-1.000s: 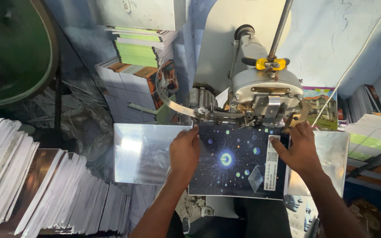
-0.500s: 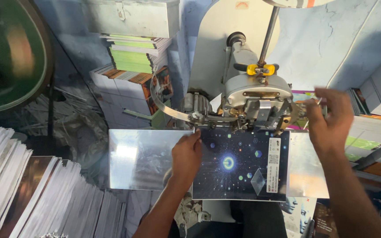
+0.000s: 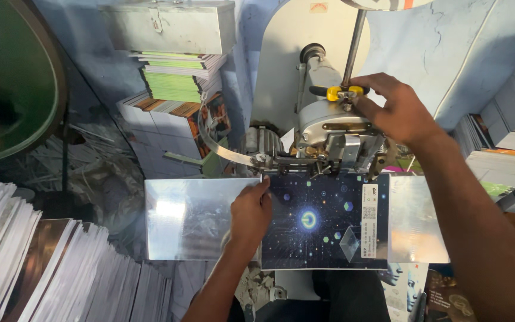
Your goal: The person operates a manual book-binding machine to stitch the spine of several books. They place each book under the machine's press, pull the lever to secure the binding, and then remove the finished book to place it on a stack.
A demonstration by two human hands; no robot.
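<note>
A dark booklet cover [image 3: 323, 223] with a starry pattern lies on the shiny metal machine table [image 3: 189, 217], under the grey stitching head [image 3: 329, 128]. My left hand [image 3: 250, 214] presses flat on the booklet's left edge, fingertips near the head. My right hand [image 3: 391, 110] is raised to the yellow wing nut [image 3: 341, 92] on the vertical rod [image 3: 353, 45], fingers closed around it.
Stacks of booklets [image 3: 49, 268] fan out at lower left. More piles [image 3: 174, 89] stand behind the machine under a grey metal box [image 3: 171, 25]. A large green wheel [image 3: 7, 83] is at upper left. Booklets [image 3: 508, 137] also stack on the right.
My right hand left the booklet's right edge, rose up and now grips the yellow wing nut on the rod. My left hand stayed on the booklet.
</note>
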